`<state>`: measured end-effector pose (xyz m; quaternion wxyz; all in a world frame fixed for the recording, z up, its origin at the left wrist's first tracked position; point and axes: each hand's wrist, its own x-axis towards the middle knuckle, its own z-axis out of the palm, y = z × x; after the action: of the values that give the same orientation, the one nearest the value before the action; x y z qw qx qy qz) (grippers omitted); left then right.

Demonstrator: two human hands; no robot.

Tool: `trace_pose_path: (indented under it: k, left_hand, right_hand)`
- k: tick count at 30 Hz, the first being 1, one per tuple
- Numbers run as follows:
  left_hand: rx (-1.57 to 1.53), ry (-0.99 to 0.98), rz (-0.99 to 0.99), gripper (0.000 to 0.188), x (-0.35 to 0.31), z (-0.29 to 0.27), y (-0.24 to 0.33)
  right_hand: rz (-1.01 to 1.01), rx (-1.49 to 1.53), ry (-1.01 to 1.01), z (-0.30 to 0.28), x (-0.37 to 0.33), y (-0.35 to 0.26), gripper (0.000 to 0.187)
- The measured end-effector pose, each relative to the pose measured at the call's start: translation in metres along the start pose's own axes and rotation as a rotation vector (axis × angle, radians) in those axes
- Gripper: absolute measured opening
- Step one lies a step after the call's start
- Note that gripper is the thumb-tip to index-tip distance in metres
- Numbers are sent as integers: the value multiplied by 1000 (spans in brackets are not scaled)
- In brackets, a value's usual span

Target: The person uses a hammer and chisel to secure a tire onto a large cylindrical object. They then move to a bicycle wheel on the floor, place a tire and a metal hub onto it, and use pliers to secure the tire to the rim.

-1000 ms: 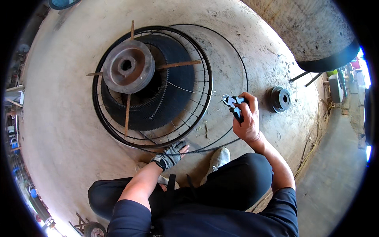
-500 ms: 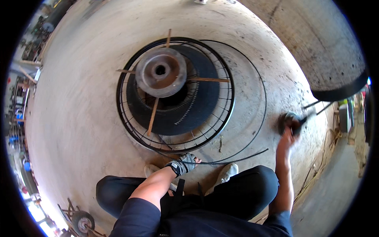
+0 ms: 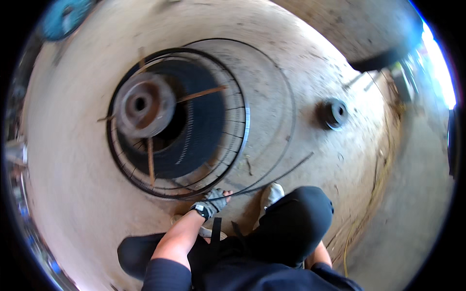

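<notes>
My left hand, in a grey glove with bare fingertips, is closed around a thin black toothed strip near its free end. That strip loops out to the right on the floor from a large coil with a black rim. Above the coil sits a rusty round metal hub, with wooden sticks reaching outward from it. My right forearm shows beside my right knee; the hand itself is hidden behind the leg. A dark round metal piece with a hole lies on the floor to the right.
A big concrete-like cylinder with a dark lower edge stands at the upper right. A blue disc is at the upper left. Cables and debris lie along the floor's right side. My white shoe is near the strip.
My right hand has let go of the dark round metal piece and drawn back behind my right knee. My left hand keeps hold of the strip. The view has turned to the right.
</notes>
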<state>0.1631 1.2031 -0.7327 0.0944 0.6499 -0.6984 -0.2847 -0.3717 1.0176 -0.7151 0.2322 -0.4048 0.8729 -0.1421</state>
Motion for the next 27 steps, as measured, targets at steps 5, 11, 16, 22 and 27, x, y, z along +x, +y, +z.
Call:
trace_pose_path:
  k: [5, 11, 16, 22, 27]
  left_hand:
    - [240, 141, 42, 28, -6, 8, 0]
    - [165, 146, -69, 22, -9, 8, -1]
    - [382, 63, 56, 33, -13, -16, 7]
    - [120, -74, -189, 28, -8, 13, 12]
    - [9, 79, -350, 25, 0, 43, 20]
  right_hand:
    - [-954, -301, -20, 47, -40, -112, 64]
    - [-1172, -269, -335, 92, -138, -294, 58]
    - [-553, 53, -562, 149, -101, -332, 48]
    - [-150, 538, -1006, 149, -108, -366, 34]
    - [-246, 519, -923, 168, -102, -368, 29]
